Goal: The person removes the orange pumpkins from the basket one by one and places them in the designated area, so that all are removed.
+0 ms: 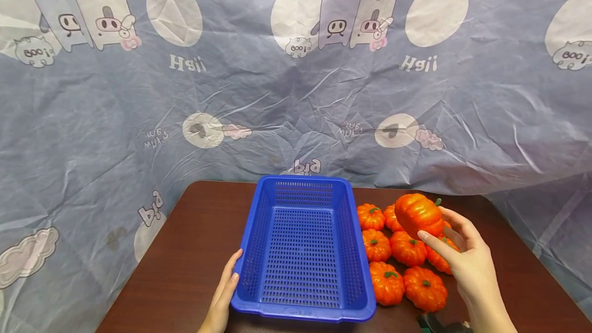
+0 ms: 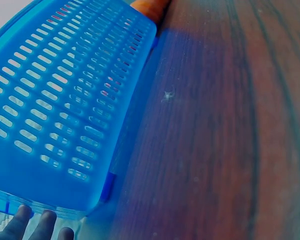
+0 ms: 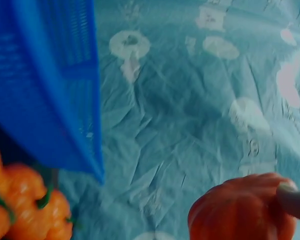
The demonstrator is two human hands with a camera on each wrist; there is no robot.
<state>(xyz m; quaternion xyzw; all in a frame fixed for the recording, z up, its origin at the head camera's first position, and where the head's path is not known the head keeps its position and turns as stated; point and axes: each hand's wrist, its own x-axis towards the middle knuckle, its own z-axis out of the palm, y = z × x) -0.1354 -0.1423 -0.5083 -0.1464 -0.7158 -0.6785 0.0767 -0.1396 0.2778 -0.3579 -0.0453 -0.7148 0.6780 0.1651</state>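
Note:
A blue plastic basket [image 1: 300, 311] with slotted walls stands on the table, and nothing lies inside it. My left hand [image 1: 223, 292] rests on its left rim near the front corner; in the left wrist view some fingertips [image 2: 46, 220] touch the basket wall [image 2: 45, 100]. My right hand [image 1: 476, 261] pinches a small orange pumpkin [image 1: 418, 213] with a green stem, held above the others to the right of the basket. That pumpkin [image 3: 240, 210] also shows in the right wrist view, with the thumb against it. Several more pumpkins [image 1: 408, 248] lie in rows below it.
The pumpkins sit close along the basket's right side on the dark brown table [image 1: 185, 271]. A dark object [image 1: 439, 324] lies at the front edge near my right wrist, its kind unclear. A grey-blue printed sheet [image 1: 296, 91] hangs behind the table.

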